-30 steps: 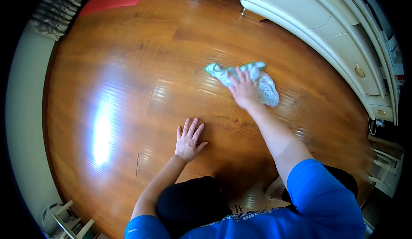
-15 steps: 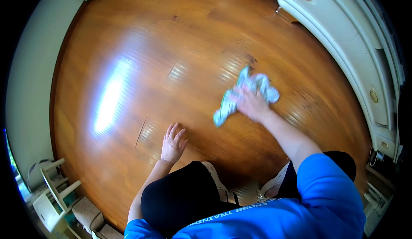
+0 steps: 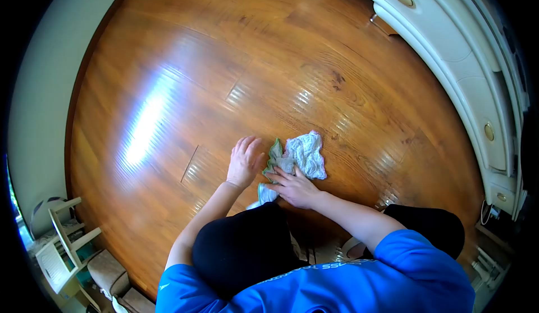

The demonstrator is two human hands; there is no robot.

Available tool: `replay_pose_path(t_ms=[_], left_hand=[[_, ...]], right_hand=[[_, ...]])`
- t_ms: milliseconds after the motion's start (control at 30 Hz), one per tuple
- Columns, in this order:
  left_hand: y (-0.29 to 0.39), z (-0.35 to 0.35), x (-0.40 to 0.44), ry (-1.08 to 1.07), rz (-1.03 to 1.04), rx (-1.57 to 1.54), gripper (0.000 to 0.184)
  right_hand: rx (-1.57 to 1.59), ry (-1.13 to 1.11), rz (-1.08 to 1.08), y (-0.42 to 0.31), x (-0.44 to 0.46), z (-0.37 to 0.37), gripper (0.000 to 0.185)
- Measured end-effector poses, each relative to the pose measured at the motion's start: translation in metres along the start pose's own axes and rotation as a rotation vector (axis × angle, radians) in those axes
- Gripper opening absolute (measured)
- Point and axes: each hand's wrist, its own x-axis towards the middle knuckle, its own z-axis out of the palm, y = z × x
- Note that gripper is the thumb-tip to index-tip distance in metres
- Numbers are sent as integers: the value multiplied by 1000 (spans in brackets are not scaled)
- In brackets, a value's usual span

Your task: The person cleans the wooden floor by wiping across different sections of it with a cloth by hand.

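Observation:
A crumpled cleaning cloth (image 3: 306, 153), pale with green and pink edging, lies on the wooden floor in front of my knees. My right hand (image 3: 296, 188) grips it and presses it down, the fingers spread over its middle. Part of the cloth sticks out to the left of that hand, close to my knee, and another part fans out beyond my fingertips. Just left of the cloth, my left hand (image 3: 245, 160) is held with its fingers loosely apart and nothing in it. Whether it touches the floor I cannot tell.
Glossy wooden floorboards (image 3: 185, 105) stretch ahead, with a bright reflection on the left. White drawers (image 3: 449, 38) with oval gold handles curve along the right. A pale wall (image 3: 50, 99) runs along the left. A small white chair (image 3: 64, 251) stands at the lower left.
My right hand has drawn the cloth back toward me and to the left. My left hand has moved forward and right, so both hands are now close together.

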Motion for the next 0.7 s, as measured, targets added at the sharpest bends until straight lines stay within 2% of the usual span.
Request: replay_pose_path(t_ms=[33,133,200,233,300,367,400,433,500,567,633,700], left_hand=[[1,-1,-1,16,-10,-11,47],[13,4,5,-43,182,11,50],[23,18,0,-154,377,32,54],[31,20,-1,-314,441,52,52],[32,50,-9,-421,586,143,50],[11,65,-8,-387,551,70,51],[1,69,-4,-377,537,-3,52],[-7,64,-1,-272,477,128,55],[-37,40,5,-203,169,214,52],[-79,14,4,15,-58,283,54],[-111,-18,-6,101,-316,318,55],[-130,-45,-34,209,-469,348,52]], right_hand=[[10,115,2,-7,-4,-5,39],[51,480,144,12,-6,-52,23],[45,559,430,36,-15,-53,38],[3,485,568,40,-21,-63,45],[-79,267,644,60,-48,-57,64],[-107,-63,688,52,-69,-58,76],[-96,-155,688,46,-72,-63,79],[-81,-252,692,38,-75,-67,83],[-67,-258,659,41,-75,-62,85],[-93,-257,717,43,-69,-59,86],[-59,-254,734,42,-60,-55,87],[-62,-250,820,38,-52,-52,91]])
